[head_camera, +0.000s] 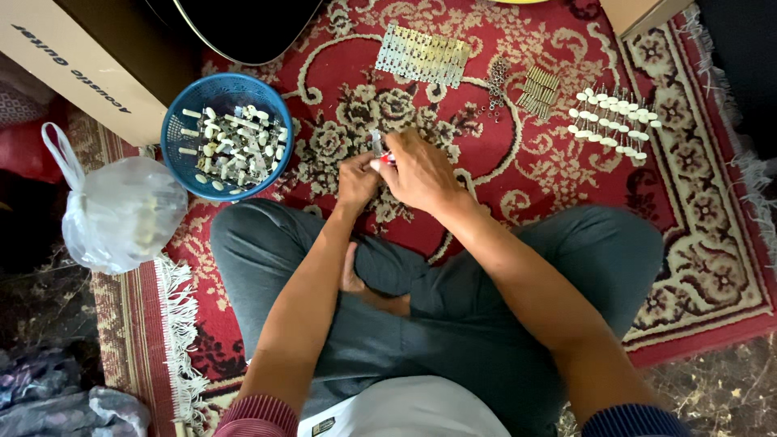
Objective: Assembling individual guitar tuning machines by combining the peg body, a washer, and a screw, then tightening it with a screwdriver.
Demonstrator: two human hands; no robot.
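From the head view, the left hand (357,180) and right hand (418,171) are meeting over the middle of the red patterned carpet (518,170), fingers pressed together; both are pinching a small silvery metal part with a red-tipped tool (379,150). Its long axis is pointing away toward the carpet's far edge, rising just above both grips; the round blue plastic basket of white-knobbed metal pegs (227,135) is lying nearer the left hand.

A clear plastic bag (121,212) and a cardboard box (77,69) lie beside the patterned red rug (696,267).

bare rug (518,174) lies open ahead of the knees; a blue basket (227,135) blocks the left edge, metal plates (422,54) and white pegs (613,122) crowd the far edge.
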